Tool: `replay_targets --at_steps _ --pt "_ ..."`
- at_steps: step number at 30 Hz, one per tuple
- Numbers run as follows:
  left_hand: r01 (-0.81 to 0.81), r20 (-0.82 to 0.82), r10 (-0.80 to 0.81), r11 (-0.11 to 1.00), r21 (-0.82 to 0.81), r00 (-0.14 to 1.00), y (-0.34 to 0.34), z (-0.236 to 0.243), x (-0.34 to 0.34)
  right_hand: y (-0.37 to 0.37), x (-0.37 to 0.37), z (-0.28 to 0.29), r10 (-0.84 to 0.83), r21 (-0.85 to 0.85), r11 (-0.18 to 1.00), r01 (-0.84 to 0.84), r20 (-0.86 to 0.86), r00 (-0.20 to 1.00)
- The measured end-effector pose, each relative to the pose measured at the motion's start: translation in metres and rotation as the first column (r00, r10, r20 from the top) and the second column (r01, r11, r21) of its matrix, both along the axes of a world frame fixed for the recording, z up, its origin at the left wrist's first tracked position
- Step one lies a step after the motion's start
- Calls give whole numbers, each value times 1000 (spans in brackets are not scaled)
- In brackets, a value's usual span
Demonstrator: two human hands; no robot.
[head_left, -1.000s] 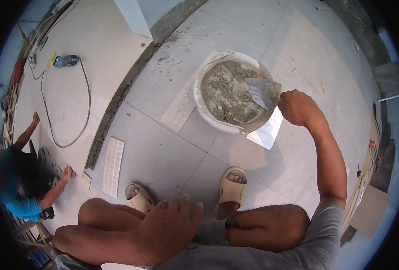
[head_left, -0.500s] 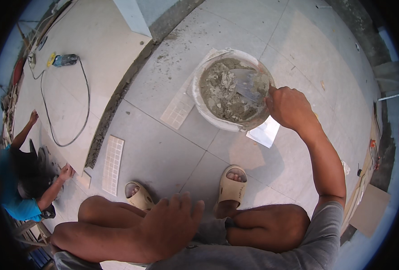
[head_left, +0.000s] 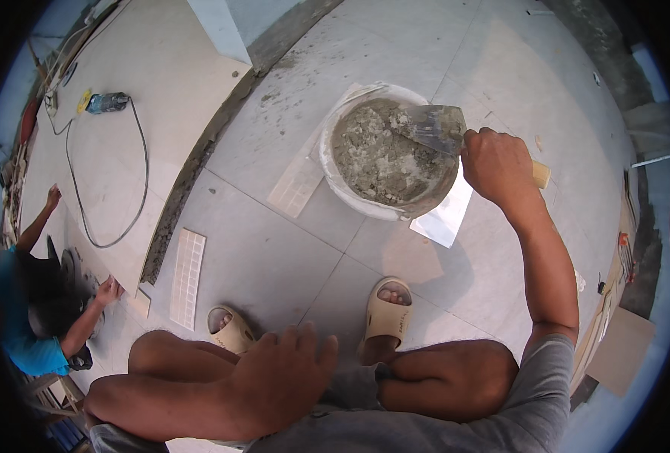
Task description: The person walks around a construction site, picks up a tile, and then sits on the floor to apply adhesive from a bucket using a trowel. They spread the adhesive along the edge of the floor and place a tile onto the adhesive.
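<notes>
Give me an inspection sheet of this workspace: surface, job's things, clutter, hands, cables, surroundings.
Surface: grey tiled floor, with mortar crumbs by the raised pale slab.
Job's things: white bucket of rough grey mortar; trowel at its right side, blade over the mortar.
Clutter: two gridded strips on the floor, one partly hidden by the bucket.
Hands: right hand grips the trowel; left hand is empty, above the lap.
Cables: power tool's cord loops across the slab.
Surroundings: co-worker in a blue top at left, hands by the slab's edge.
</notes>
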State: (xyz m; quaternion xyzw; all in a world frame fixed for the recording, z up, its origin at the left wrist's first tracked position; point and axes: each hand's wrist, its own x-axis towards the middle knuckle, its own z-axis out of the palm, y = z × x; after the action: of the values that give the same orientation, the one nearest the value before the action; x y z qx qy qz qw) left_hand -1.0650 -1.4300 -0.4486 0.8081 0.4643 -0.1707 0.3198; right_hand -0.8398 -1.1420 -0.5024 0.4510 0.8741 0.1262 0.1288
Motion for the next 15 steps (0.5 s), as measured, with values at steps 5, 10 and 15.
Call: replay_targets --at_steps 5,10,15 --pt "-43 89 37 997 66 995 -1 -1 -4 -1 -3 6 -2 -54 999 6 87 996" --pt "-43 87 36 996 81 996 -2 -2 -3 -5 -5 13 82 -142 988 -63 134 988" --pt "-45 75 40 997 67 996 -1 -1 -1 0 -3 13 -37 -251 964 87 199 979"
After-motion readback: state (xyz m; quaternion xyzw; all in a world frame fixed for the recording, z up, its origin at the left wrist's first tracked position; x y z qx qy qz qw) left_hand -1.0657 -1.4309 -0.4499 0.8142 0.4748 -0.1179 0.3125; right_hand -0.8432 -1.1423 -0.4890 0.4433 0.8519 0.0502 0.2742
